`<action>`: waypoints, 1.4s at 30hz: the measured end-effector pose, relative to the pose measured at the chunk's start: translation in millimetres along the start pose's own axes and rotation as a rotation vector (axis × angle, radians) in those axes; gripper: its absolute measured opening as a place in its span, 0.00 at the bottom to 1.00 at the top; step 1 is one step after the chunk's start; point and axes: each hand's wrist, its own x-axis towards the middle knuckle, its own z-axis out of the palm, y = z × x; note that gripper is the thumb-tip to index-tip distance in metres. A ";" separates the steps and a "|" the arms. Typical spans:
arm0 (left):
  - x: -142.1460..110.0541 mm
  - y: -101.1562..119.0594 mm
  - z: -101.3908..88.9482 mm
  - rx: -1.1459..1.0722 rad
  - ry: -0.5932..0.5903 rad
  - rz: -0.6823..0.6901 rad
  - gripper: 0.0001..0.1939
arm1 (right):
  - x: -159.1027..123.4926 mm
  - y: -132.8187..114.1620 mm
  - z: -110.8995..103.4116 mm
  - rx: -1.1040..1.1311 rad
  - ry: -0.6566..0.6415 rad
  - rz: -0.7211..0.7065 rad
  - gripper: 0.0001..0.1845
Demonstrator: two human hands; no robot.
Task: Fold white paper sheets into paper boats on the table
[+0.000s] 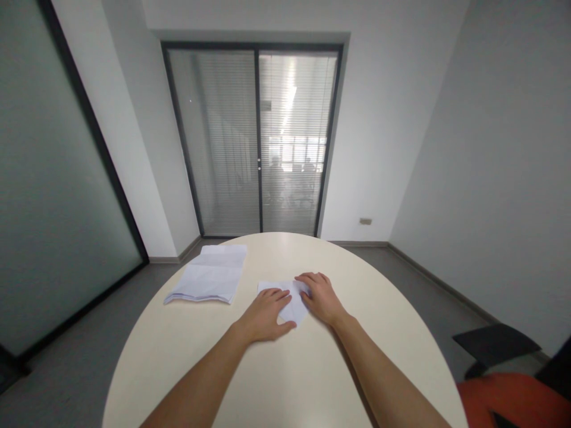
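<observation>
No lettering, brand or number can be read. Any marks on the small wall plate at three o'clock are too small to tell.

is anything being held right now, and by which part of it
No clear grip shows: the left hand lies over the left side of the small paper, the right hand over its right edge. Whether the right fingers pinch it cannot be told.
</observation>
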 end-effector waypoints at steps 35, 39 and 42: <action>-0.8 0.0 2.7 -0.002 0.020 -0.084 0.38 | 4.6 -2.1 -10.0 -0.046 -0.047 0.186 0.13; 1.1 -3.5 5.4 0.016 0.083 -0.154 0.40 | 2.1 -3.0 -8.8 0.008 -0.094 0.271 0.14; 1.7 -6.7 8.9 -0.011 0.097 -0.162 0.39 | 0.1 -2.8 -7.9 0.014 -0.154 0.292 0.14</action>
